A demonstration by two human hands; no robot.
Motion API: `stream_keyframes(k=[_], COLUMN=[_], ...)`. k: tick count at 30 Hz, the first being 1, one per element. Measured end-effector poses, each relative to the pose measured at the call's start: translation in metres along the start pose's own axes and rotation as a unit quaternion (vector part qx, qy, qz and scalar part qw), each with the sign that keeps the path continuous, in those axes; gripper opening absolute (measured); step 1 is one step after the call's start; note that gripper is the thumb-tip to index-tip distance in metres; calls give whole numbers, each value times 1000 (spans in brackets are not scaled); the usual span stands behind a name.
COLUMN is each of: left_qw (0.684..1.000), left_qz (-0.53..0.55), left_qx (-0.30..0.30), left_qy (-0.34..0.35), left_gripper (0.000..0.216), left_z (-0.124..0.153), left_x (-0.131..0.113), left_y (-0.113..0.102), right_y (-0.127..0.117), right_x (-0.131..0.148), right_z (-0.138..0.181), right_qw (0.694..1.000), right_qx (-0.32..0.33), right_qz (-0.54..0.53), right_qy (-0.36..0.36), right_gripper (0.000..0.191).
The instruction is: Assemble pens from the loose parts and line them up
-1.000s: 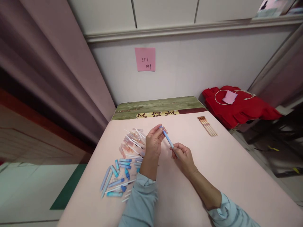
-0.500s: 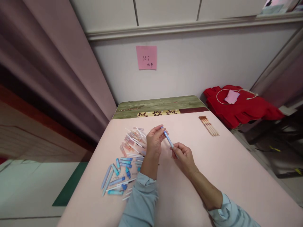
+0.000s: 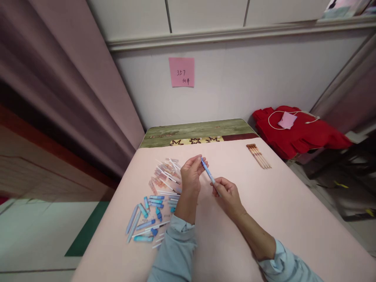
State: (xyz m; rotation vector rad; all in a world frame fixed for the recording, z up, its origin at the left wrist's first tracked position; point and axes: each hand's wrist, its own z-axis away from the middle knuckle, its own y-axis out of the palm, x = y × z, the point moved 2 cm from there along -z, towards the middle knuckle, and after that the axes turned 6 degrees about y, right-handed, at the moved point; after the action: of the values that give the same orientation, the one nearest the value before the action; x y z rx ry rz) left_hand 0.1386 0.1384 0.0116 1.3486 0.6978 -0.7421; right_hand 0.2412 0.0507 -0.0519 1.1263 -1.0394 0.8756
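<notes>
A slim blue pen [image 3: 208, 171] slants between my two hands above the table. My left hand [image 3: 191, 174] pinches its darker blue upper end between thumb and fingers. Lower down, my right hand [image 3: 227, 192] grips the pale end, and its fingers hide the tip. Left of my hands lie loose pen parts: white refills [image 3: 167, 181], brownish clear barrels [image 3: 153, 187], and blue and turquoise pieces [image 3: 156, 201]. Two capless-looking pale barrels [image 3: 133, 223] rest at the pile's left edge. My left forearm covers part of this pile.
Several beige pens with brown tops [image 3: 259, 156] lie side by side at the table's right. A pale pink cloth [image 3: 223, 250] covers most of the tabletop. Beyond its right edge is red fabric [image 3: 299, 137] with a white cable. A wall with a pink note [image 3: 181, 72] stands behind.
My left hand has shifted very slightly left, and more of the pen's dark blue upper end shows. The right hand keeps nearly the same place; the parts on the table stay put.
</notes>
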Motion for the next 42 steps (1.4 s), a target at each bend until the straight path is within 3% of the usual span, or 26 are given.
stream_keyframes(k=[27,33,37,42], left_qw=[999,999,998,995], left_qz=[-28,-43,-57,-81], left_qx=[-17,16,7,-19], left_qy=[7,-7,12,52], left_gripper=[43,37,39,39], left_z=[3,3,1,-4], left_x=[-4,1,3,3], left_y=[4,2,0,-3], right_y=[4,4,4,1], right_x=[4,5,5,10], right_z=[4,3,1,-1], right_qw=[1000,1000,998,980], right_qx=[5,-3,-24,-93], right_qz=[10,19,57,167], right_qy=[7,6,10,-57], right_gripper=[27,28,33,32])
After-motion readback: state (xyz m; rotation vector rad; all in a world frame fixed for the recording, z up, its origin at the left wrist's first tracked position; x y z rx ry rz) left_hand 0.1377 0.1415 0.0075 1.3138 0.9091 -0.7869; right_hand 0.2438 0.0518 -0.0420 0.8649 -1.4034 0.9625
